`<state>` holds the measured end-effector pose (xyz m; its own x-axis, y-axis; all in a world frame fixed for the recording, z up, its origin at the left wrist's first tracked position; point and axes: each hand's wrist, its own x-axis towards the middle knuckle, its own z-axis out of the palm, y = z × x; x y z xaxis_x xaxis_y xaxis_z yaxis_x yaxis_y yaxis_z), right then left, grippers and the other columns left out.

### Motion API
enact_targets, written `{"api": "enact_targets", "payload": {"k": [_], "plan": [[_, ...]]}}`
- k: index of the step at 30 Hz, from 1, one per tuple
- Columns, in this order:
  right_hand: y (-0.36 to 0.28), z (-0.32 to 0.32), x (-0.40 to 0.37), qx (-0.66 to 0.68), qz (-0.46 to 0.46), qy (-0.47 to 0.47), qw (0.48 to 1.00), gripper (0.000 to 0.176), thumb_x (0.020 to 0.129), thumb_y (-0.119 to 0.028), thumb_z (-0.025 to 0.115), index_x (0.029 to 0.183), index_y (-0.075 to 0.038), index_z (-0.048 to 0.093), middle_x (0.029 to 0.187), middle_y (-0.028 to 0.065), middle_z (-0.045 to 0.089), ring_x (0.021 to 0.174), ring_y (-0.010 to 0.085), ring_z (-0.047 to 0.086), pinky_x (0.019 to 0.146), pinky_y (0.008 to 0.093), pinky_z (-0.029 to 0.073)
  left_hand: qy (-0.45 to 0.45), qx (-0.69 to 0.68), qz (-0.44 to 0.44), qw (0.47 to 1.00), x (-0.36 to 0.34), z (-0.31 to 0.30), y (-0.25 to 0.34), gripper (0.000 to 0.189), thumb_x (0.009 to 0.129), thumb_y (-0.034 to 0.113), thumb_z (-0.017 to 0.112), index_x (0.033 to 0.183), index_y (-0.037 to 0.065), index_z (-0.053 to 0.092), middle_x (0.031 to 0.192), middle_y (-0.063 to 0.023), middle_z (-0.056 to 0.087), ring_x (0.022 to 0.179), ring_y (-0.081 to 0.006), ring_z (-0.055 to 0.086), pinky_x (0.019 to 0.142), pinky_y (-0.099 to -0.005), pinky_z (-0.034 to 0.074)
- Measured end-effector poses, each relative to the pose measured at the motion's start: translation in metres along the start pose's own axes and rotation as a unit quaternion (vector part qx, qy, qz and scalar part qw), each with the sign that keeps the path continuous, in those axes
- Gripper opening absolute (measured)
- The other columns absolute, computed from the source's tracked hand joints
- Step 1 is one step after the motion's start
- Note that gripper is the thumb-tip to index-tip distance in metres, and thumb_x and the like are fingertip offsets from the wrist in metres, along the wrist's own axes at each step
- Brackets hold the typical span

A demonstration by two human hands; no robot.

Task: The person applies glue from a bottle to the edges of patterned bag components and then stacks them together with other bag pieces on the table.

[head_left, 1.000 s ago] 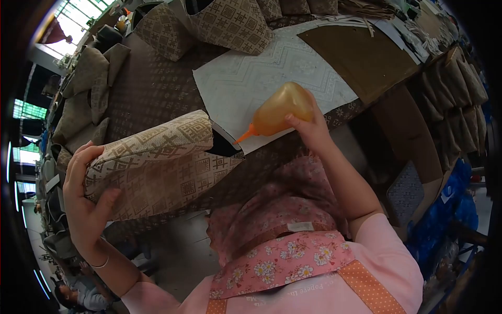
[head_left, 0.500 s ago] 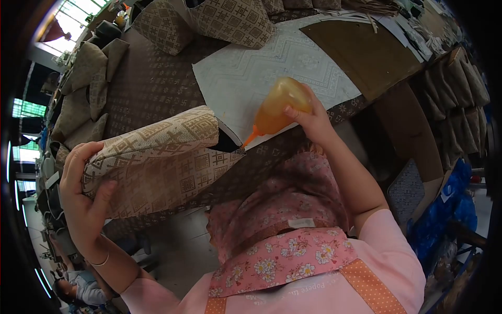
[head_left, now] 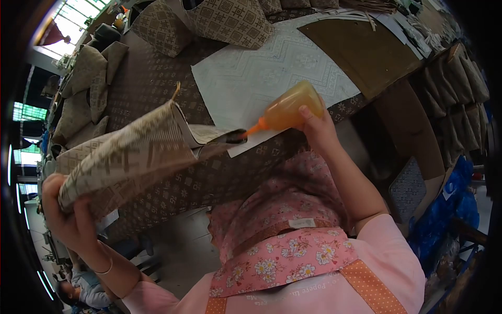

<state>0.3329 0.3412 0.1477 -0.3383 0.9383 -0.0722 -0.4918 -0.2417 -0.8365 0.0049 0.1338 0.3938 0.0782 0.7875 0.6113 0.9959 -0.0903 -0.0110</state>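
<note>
My left hand (head_left: pixel 70 214) grips the lower left end of a beige patterned fabric piece (head_left: pixel 130 165), folded into a hollow, sleeve-like shape and smeared by motion. Its open end faces right, with a loose strip sticking up at the top corner. In my right hand (head_left: pixel 319 128) is a squeeze bottle (head_left: pixel 295 107) of amber liquid, tilted so that its orange nozzle points down and left. The nozzle tip is right at the dark edge of the fabric's right corner. Under the bottle lies a white patterned sheet (head_left: pixel 277 63).
More patterned fabric pieces (head_left: pixel 230 23) stand at the table's far side, others (head_left: pixel 89 73) at the left. A brown board (head_left: pixel 361 55) lies right of the sheet. Stacked fabric pieces (head_left: pixel 460 83) and a blue plastic bag (head_left: pixel 444 209) are at the right. Another person (head_left: pixel 89 290) is at lower left.
My left hand has moved left and slightly down, turning the fabric so its open end shows more. The bottle has tipped closer to level, its nozzle slightly higher.
</note>
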Motion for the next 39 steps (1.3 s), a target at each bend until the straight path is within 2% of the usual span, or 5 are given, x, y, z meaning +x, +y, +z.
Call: {"api": "enact_targets", "payload": {"k": [3,9,16,24,39], "plan": [[-0.005,0.001,0.008,0.01,-0.052,0.033,0.998,0.062,0.084,-0.026,0.066,0.132,-0.007,0.032,0.118,0.0088,0.047,0.109,0.0217,0.052,0.084,0.0362,0.051,0.025,-0.011,0.115,0.993,-0.015,0.012,0.016,0.03,0.083,0.031,0.063,0.086,0.005,0.049,0.093,-0.0113,0.057,0.087,-0.0273,0.054,0.084,-0.0405,0.043],[-0.001,-0.013,0.004,-0.035,-0.07,0.046,0.996,0.057,0.089,-0.029,0.059,0.133,-0.007,0.03,0.123,0.0111,0.045,0.114,0.0259,0.05,0.091,0.0443,0.046,-0.054,0.007,-0.014,0.998,-0.093,0.085,0.031,0.039,0.071,0.018,0.074,0.079,0.007,0.037,0.118,-0.0138,0.05,0.122,-0.0407,0.039,0.098,-0.0504,0.032],[0.007,-0.027,0.004,-0.01,-0.11,0.087,0.99,0.06,0.085,-0.026,0.066,0.131,-0.007,0.032,0.116,0.0067,0.048,0.108,0.0179,0.05,0.086,0.032,0.047,-0.055,-0.019,-0.124,0.991,-0.156,0.115,0.033,0.046,0.069,0.016,0.076,0.088,0.009,0.035,0.132,-0.0132,0.038,0.129,-0.0396,0.028,0.101,-0.0504,0.027],[0.015,-0.035,-0.004,-0.204,-0.33,0.071,0.919,0.072,0.079,-0.028,0.073,0.131,-0.001,0.031,0.117,0.0084,0.048,0.107,0.0174,0.048,0.092,0.0315,0.04,-0.045,-0.016,-0.153,0.987,-0.177,0.128,0.035,0.048,0.069,0.023,0.077,0.09,0.01,0.036,0.129,-0.0128,0.038,0.128,-0.0387,0.027,0.102,-0.0516,0.026],[0.015,-0.02,-0.002,-0.015,-0.083,0.096,0.992,0.055,0.086,-0.025,0.065,0.129,-0.004,0.037,0.114,0.0079,0.051,0.105,0.0184,0.053,0.082,0.0328,0.05,-0.033,-0.027,-0.156,0.987,-0.182,0.133,0.038,0.044,0.068,0.013,0.074,0.091,0.009,0.037,0.131,-0.0127,0.037,0.13,-0.0366,0.026,0.105,-0.048,0.023]]}}
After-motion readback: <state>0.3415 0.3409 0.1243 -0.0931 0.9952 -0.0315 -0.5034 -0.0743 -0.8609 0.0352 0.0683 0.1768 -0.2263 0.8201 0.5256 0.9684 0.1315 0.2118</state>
